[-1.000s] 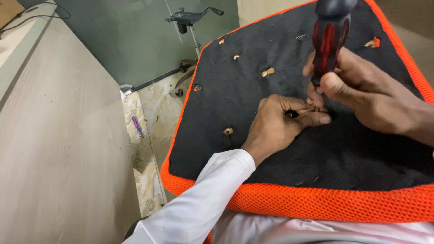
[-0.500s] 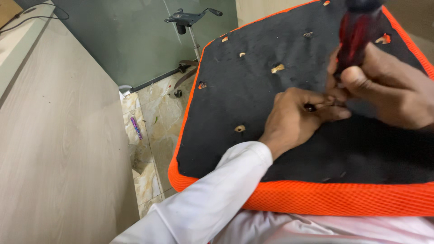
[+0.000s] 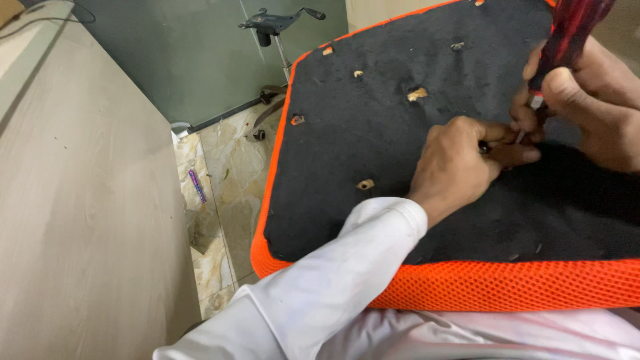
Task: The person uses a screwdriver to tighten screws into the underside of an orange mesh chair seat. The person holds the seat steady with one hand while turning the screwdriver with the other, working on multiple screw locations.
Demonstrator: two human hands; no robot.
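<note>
Screwdriver upright on an upturned seat cushion, screw steadied beneath its tip.

The right hand (image 3: 593,107) has its fingers wrapped tight round the red-and-black screwdriver (image 3: 567,40), at the far right of the scene. Its long axis runs steeply, the handle up and leaning right and out of view, the metal tip pointing down and a little left. The left hand (image 3: 460,163) lies on the seat cushion (image 3: 373,133), fingers pinching a small dark screw (image 3: 484,145) just beside the tip; head or shank, cannot tell. Judged: the screwdriver is stiff and light, with a ribbed handle best gripped full-fist near the top. The screw is tiny and slippery, a fingertip job. The cushion's black underside looks firm with a fuzzy cover and an orange mesh edge, and has several open holes.
</note>
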